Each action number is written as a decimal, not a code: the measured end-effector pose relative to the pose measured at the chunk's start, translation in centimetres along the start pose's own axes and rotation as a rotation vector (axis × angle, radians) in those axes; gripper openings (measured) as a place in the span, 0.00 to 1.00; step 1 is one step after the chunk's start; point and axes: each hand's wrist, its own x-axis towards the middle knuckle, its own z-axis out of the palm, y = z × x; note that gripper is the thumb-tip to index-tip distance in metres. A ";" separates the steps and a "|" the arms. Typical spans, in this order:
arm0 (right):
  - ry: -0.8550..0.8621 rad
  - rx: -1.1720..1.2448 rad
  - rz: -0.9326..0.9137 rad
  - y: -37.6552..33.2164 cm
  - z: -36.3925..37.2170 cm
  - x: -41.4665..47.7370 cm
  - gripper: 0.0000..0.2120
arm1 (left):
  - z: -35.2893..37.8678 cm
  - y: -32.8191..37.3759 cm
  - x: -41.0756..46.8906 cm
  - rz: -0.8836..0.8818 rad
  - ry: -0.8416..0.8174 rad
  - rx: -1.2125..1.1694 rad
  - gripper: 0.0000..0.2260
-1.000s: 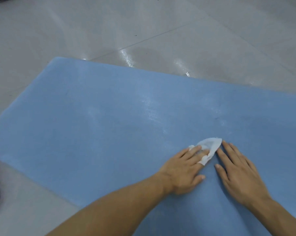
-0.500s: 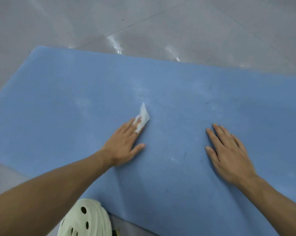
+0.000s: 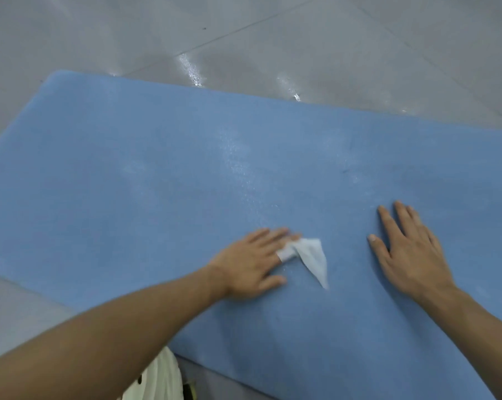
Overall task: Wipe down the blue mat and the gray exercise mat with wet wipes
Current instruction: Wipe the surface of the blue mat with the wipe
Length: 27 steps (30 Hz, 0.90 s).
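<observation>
White wet wipe under my left hand, and here's how I'd run this pass: even downward pressure, long overlapping strokes, and the wipe spread broad rather than trailing off in a point as it does now, so no strip of the blue mat gets skipped. That left hand lies flat, fingers straight, with a fold of the wipe lapped over one finger and the rest fanned out to its right on the mat. My right hand is spread wide, palm down, holding nothing, resting on the mat near the wipe but apart from it. A damp sheen shows on the mat beyond the hands. Past the far edge is glossy grey floor. Down by my left forearm sits a cream thing with holes, half hidden, and I can't tell what it is. No gray exercise mat is in view, so I judge it's yet to do.
</observation>
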 end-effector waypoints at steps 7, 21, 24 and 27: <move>0.056 0.003 0.008 -1.2 1.2 -1.1 0.33 | -4.7 -10.9 -1.5 -0.934 0.017 -0.141 0.33; -0.045 0.017 -0.032 0.3 -0.2 -2.3 0.33 | -3.3 0.0 9.2 -0.397 0.077 -0.185 0.39; -0.041 0.014 -0.007 3.3 -0.8 -3.7 0.32 | -0.3 7.0 9.4 -0.187 0.142 -0.134 0.32; -0.062 0.017 0.054 6.3 -1.7 -5.4 0.29 | 2.0 12.0 9.0 -0.030 0.160 -0.068 0.32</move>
